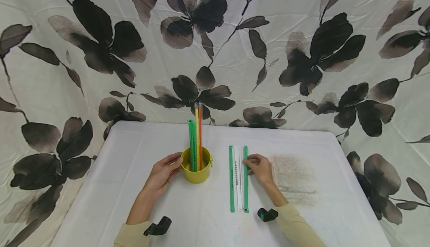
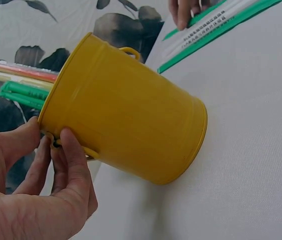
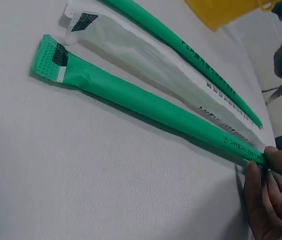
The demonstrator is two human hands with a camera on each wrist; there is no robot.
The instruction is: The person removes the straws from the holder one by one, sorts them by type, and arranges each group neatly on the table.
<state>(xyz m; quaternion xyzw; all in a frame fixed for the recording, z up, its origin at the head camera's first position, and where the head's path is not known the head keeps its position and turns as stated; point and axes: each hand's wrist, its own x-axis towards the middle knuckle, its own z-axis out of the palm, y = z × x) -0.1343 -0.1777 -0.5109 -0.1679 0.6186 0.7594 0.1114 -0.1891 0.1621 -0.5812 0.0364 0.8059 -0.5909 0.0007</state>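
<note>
- White worktop (image 1: 201,221) beneath left hand (image 1: 159,176), right hand (image 1: 261,169)
- Upright, held by the left: yellow cup (image 1: 196,178)
- Between both hands, nearer the right: green packet (image 1: 231,180), white packets (image 1: 238,183)
- Pinched by the right: second green packet (image 1: 246,189)
- Outward of the right: brownish smudge (image 1: 295,178)

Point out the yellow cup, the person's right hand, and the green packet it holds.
Yellow cup (image 2: 131,110), left wrist view: middle of its outer wall.
Right hand (image 1: 262,170), head view: middle of the hand.
Green packet (image 3: 146,107), right wrist view: midway along its length.
</note>
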